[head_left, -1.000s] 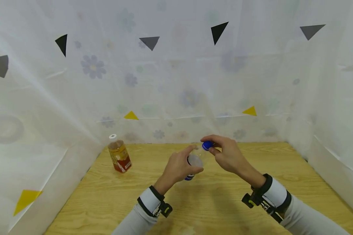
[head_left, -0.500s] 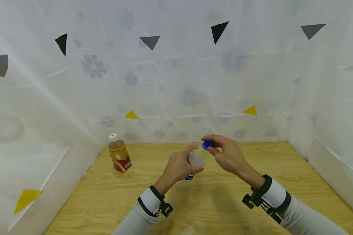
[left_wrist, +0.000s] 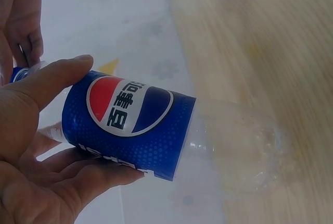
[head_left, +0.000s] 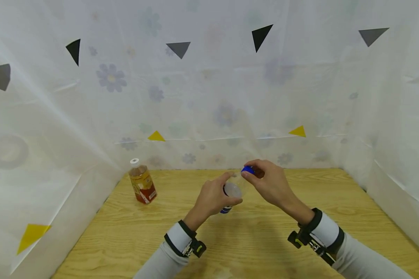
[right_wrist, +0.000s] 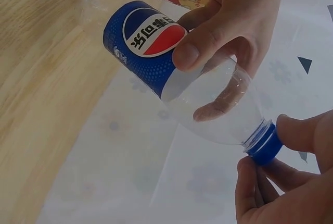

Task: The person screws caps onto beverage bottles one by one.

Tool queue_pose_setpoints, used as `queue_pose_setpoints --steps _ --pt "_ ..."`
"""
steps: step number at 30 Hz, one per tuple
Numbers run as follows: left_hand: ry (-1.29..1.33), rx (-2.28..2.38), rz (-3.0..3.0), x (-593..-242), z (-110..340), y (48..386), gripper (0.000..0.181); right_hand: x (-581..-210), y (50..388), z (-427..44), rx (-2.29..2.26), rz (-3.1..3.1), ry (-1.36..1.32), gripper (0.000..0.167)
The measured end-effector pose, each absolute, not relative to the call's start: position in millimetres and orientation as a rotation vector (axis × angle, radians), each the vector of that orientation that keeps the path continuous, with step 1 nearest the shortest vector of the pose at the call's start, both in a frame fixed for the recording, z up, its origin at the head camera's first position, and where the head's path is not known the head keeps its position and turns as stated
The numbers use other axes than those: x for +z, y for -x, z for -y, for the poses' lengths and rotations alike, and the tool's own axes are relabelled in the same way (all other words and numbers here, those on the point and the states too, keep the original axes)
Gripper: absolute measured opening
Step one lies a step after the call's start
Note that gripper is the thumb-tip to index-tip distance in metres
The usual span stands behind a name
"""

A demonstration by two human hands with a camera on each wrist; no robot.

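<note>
My left hand (head_left: 211,197) grips a clear plastic soda bottle (left_wrist: 127,122) with a blue label around its middle. The bottle looks empty and is tilted, its neck toward my right hand. Thumb and fingers of the left hand wrap the label and shoulder. My right hand (head_left: 269,182) pinches the blue bottle cap (right_wrist: 265,145) between thumb and fingers. The cap sits at the mouth of the neck, where some thread shows beside it in the right wrist view. Part of the label is hidden behind the left hand in the head view.
A bottle of amber drink (head_left: 142,184) with a white cap stands upright at the left of the wooden table (head_left: 153,240). White patterned sheeting (head_left: 209,97) with black, grey and yellow triangles encloses the table at the back and sides.
My right hand's fingers have turned around the blue cap, with the thumb now farther across it. The left hand and the soda bottle stay almost where they were.
</note>
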State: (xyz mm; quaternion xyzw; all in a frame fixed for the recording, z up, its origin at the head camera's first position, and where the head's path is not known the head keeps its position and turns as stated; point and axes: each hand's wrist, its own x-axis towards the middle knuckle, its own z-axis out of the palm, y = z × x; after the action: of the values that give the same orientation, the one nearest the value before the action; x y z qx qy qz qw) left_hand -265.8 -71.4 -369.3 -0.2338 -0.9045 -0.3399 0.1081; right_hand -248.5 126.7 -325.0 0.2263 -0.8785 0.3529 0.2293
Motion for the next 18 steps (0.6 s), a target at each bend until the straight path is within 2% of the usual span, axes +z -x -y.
queue_pose_setpoints --steps 5,12,18 --pt "0.691 -1.009 2.665 -370.1 72.1 265.9 0.076 -325.7 247.2 -126.4 1.003 2.450 -0.615 0.026" --pt "0.679 -1.008 2.678 -369.4 73.2 265.7 0.075 -326.6 245.0 -125.9 1.008 2.515 -0.622 0.051" --pt "0.680 -0.997 2.674 -368.4 72.7 265.8 0.075 -324.2 243.4 -126.3 1.015 2.459 -0.729 0.045"
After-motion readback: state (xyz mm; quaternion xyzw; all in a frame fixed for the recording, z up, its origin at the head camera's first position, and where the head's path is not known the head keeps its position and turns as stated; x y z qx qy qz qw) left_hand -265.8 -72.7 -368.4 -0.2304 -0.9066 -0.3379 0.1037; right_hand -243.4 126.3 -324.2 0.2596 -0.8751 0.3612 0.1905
